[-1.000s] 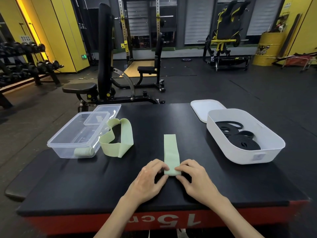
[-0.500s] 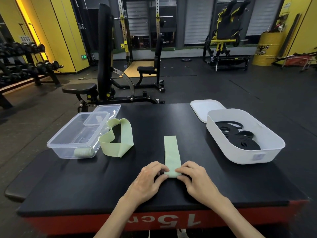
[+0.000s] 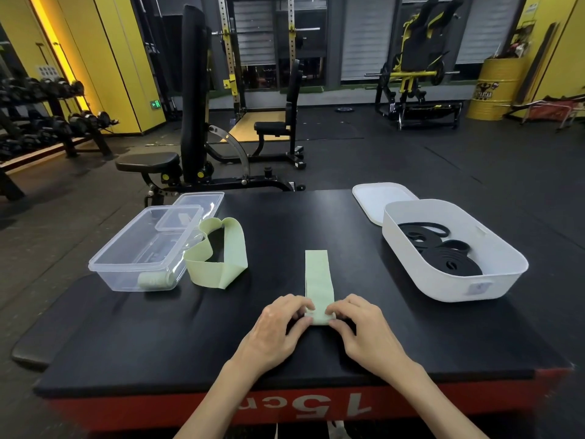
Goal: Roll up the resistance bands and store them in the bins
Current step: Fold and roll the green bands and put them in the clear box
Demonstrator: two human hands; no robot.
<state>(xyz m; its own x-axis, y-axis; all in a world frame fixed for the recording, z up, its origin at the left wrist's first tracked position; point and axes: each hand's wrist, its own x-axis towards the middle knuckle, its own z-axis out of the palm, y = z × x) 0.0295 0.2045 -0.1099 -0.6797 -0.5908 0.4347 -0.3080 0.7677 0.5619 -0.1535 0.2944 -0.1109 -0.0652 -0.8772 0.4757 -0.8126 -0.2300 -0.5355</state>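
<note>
One green band: long axis runs away from person, left of white bin
Fingers: left hand, right hand pinch its rolled near end

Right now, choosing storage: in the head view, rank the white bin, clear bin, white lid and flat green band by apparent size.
1. white bin
2. clear bin
3. white lid, partly hidden
4. flat green band

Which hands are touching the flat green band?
Touching, both: the head view shows the left hand and right hand pinching the rolled near end of the green band.
</note>
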